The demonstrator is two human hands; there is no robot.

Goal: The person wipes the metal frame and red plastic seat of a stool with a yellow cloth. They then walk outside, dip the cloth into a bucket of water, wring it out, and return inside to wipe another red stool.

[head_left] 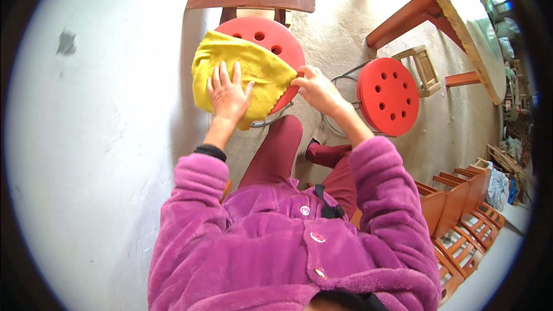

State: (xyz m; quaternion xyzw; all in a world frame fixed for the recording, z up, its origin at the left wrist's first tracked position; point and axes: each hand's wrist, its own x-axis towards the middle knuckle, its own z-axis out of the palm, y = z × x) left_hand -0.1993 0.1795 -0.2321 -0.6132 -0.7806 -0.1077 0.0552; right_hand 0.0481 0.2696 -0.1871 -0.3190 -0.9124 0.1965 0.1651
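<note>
Right grip (pixel 318 88): pinched on scalloped edge of yellow cloth (pixel 262 83). Left grip (pixel 230 99): open, fingers spread, seemingly steadying cloth over round red stool (pixel 290 39).

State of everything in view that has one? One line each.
Yellow cloth: spread, rumpled
Left hand: open, pressed on the cloth, fingers apart
Right hand: fingers bent at the cloth's right edge, pinch unclear
Left red stool: seat partly covered by the cloth
Right red stool: seat uncovered
Wooden chairs: lined up
Round table: standing
</note>
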